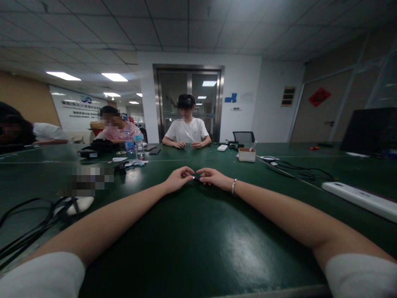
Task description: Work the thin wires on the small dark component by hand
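Both hands meet over the green table [198, 244], fingertips almost touching. Between them is a small black object [196, 179] with a shiny pale end, too small for me to tell its kind. My left hand [180, 179] pinches the pale end between thumb and fingers. The black end sits in the pinch of my right hand [215, 178], whose wrist carries a silver bracelet [234, 186]. My fingers cover part of the object.
Black cables [34, 223] and a white mouse-like thing [81, 205] lie at left, a white power strip [359, 199] at right. Farther off stand water bottles [138, 142] and a small box [247, 155]. A person [186, 130] sits opposite; others sit at left.
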Action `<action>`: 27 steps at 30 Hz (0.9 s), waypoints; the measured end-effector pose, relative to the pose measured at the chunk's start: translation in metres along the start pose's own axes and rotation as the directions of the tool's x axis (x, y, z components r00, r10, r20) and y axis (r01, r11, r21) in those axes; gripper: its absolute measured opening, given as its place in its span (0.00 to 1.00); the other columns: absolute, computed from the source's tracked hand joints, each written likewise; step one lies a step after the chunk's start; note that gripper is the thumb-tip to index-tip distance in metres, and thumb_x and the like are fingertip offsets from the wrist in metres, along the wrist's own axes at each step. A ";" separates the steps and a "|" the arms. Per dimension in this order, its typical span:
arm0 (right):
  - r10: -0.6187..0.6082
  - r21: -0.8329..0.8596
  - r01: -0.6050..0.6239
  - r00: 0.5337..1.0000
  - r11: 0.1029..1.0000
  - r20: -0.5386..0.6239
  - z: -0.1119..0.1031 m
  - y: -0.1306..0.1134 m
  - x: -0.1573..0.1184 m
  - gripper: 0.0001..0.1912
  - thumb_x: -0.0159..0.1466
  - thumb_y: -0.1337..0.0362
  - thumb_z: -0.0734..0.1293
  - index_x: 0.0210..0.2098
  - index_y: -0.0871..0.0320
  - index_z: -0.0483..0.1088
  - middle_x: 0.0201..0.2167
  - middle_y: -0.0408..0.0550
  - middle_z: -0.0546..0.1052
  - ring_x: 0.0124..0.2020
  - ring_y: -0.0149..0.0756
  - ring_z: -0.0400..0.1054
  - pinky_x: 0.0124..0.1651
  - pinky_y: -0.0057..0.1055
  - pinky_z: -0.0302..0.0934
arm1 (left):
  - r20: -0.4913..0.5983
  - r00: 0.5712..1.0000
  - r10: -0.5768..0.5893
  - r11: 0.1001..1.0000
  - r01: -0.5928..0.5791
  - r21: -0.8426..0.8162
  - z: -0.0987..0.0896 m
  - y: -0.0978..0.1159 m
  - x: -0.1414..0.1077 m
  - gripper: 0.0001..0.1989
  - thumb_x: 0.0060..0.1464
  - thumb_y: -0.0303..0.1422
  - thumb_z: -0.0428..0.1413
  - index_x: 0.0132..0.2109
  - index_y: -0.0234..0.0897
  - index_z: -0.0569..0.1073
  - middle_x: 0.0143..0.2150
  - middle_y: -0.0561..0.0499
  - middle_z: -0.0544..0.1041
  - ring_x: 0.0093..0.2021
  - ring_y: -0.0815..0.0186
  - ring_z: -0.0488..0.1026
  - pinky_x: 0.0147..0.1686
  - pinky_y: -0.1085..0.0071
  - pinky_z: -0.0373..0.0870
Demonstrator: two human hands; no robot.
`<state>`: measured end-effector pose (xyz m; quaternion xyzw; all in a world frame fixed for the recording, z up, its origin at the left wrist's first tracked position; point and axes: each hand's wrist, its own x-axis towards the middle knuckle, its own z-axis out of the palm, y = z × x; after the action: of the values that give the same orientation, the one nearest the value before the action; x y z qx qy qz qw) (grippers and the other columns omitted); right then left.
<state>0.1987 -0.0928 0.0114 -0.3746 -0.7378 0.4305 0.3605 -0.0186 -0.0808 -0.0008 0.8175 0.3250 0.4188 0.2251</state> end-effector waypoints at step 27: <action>-0.022 -0.011 0.022 1.000 1.000 0.008 -0.002 0.005 0.002 0.16 0.58 0.69 0.68 0.47 0.59 0.70 0.33 0.44 0.73 0.25 0.24 0.66 0.23 0.20 0.56 | -0.046 0.999 -0.008 1.000 0.007 -0.018 0.000 0.002 0.000 0.13 0.50 0.36 0.58 0.42 0.34 0.72 0.30 0.52 0.72 0.30 0.70 0.66 0.34 0.72 0.65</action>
<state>0.2005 -0.0881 0.0081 -0.3667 -0.7456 0.4239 0.3604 -0.0176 -0.0822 0.0003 0.8044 0.3292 0.4397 0.2265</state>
